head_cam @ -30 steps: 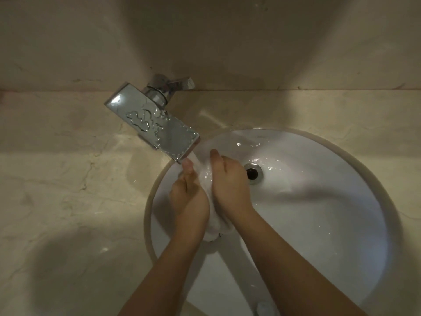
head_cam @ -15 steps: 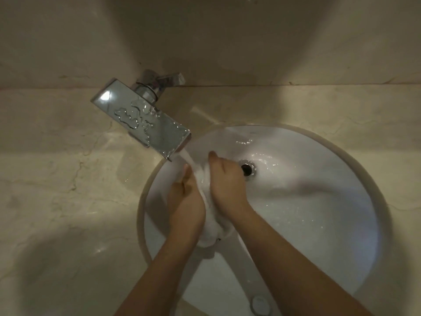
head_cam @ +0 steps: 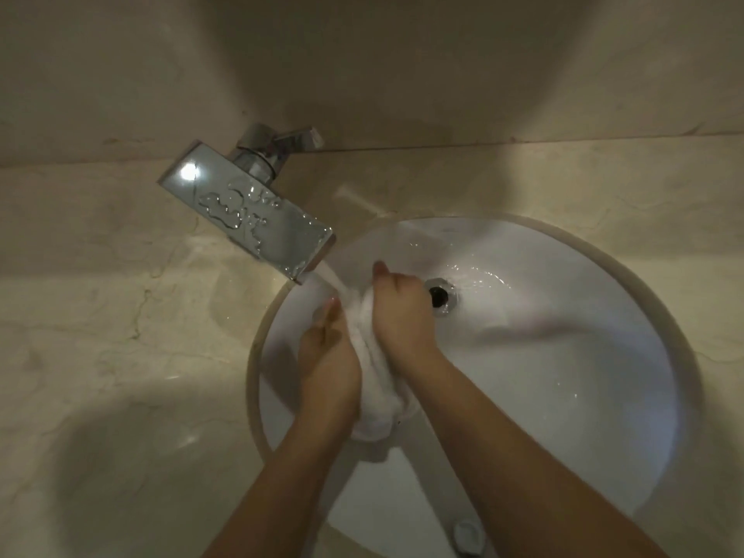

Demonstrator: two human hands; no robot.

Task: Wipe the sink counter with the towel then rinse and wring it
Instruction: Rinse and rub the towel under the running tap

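Rinsing under way: white towel pressed between left hand and right hand, both closed on the cloth, inside the sink under water running from the faucet. Compared with a second ago, barely any change in grip; palms a touch closer, stream striking the towel's top. By the look of it, wiping of the counter done, wringing not yet begun.

Towel mostly hidden between left hand and right hand; only middle strip and lower bunch show. Forearms cut off by bottom edge. Drain partly covered by right hand. Small object at bottom rim too blurred to identify.
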